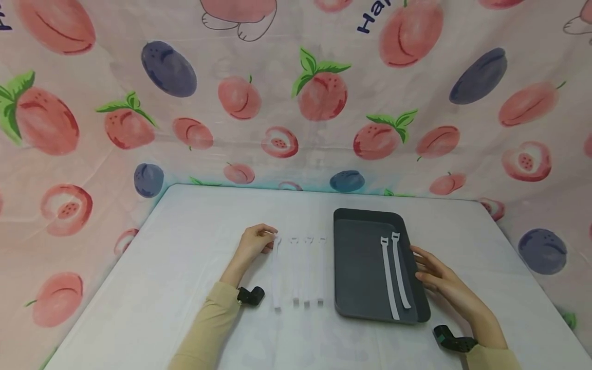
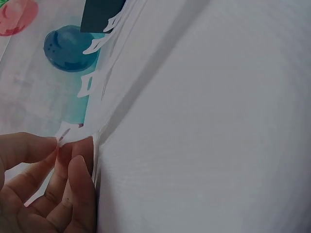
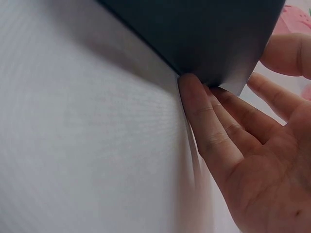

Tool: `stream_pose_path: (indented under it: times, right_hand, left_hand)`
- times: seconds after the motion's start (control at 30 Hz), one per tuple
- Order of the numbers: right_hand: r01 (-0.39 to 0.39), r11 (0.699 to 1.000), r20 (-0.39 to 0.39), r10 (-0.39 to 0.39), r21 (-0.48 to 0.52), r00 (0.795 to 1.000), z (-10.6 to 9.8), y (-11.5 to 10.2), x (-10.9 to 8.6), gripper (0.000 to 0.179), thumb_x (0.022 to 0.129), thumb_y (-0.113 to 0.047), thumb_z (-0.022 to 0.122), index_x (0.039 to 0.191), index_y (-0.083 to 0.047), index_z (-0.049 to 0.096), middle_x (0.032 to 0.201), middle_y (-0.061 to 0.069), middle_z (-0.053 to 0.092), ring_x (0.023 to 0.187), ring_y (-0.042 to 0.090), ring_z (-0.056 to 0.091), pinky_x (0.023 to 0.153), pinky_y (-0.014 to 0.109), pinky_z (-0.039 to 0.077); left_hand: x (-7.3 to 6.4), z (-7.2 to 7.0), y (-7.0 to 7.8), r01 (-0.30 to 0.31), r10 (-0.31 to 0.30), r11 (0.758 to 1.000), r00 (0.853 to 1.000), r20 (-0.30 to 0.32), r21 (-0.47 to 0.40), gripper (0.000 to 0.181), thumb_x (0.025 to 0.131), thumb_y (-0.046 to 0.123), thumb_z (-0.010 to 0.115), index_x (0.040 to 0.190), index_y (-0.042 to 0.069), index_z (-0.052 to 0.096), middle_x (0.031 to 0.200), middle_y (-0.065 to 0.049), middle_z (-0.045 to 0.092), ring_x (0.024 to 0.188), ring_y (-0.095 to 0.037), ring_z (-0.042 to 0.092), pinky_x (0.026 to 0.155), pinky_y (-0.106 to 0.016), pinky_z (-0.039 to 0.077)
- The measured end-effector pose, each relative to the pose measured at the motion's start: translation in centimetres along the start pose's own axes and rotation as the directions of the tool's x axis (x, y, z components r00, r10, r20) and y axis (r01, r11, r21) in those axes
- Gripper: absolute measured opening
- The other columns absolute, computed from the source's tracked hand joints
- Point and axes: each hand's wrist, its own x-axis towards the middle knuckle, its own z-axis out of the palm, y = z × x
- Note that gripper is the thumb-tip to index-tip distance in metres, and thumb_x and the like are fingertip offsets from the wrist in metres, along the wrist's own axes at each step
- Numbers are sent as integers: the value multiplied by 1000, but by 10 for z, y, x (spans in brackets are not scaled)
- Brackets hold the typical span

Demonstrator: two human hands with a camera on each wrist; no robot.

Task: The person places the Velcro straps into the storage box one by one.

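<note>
Pinched between the thumb and fingers of the left hand [image 1: 253,241] is the slotted head of the leftmost white strap [image 1: 276,277], near the middle of the frame; in the left wrist view the thumb lies against that head from the left. From this grip the strap runs toward the lower edge of the frame, its long axis roughly upright in the picture, with its tail end below the hand. Just beside it, to the right, lie three more white straps [image 1: 307,272], apart from one another and almost parallel to it, their heads also at the upper end. Beyond them, right of centre, sits a dark grey tray [image 1: 356,267], its long sides running nearly the same way as the straps, so it lies to the right of the pinched head, across the row. On its right half rest two white straps [image 1: 390,281], heads up, tails slanting slightly toward the lower right. Extended fingers of the right hand [image 1: 448,288] touch the tray's right side; the left hand is the nearer to the loose row, the right to the tray. All rests on a white-covered table [image 1: 208,216], and behind its far edge hangs a fruit-printed backdrop [image 1: 278,97].
</note>
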Motion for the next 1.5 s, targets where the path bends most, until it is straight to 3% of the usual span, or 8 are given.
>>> stream_pose_path:
  times: [0.47, 0.8, 1.17, 1.5]
  right_hand:
    - [12, 1000, 1, -12, -5, 1000, 1, 2, 0, 67, 99, -33, 50, 155, -22, 15, 155, 28, 23, 138, 51, 28, 104, 63, 36]
    - [8, 1000, -1, -8, 0, 1000, 1, 1, 0, 68, 99, -33, 51, 155, -22, 14, 155, 29, 22, 138, 53, 27, 104, 65, 34]
    - [1, 1000, 0, -1, -2, 1000, 1, 0, 0, 68, 99, -33, 51, 155, -22, 14, 155, 28, 21, 138, 53, 27, 104, 66, 34]
    - [-2, 1000, 2, 2, -7, 1000, 0, 0, 0, 69, 98, -33, 51, 155, -21, 14, 155, 29, 21, 138, 53, 28, 104, 64, 35]
  left_hand:
    - [-9, -3, 7, -39, 38, 997, 999, 15, 72, 17, 90, 7, 61, 103, 4, 71, 82, -9, 68, 60, -10, 61, 56, -24, 51]
    - [-22, -7, 18, -109, 110, 990, 994, -2, 90, 17, 89, 6, 60, 103, 4, 70, 87, -14, 68, 67, -20, 69, 62, -33, 56]
    - [-33, -10, 24, -147, 149, 987, 989, -19, 68, 19, 89, 5, 58, 103, 5, 70, 87, -15, 68, 75, -29, 70, 69, -38, 57]
    - [-40, -10, 28, -160, 162, 986, 987, -27, 41, 18, 89, 5, 60, 102, 5, 71, 85, -12, 65, 70, -21, 70, 65, -28, 55]
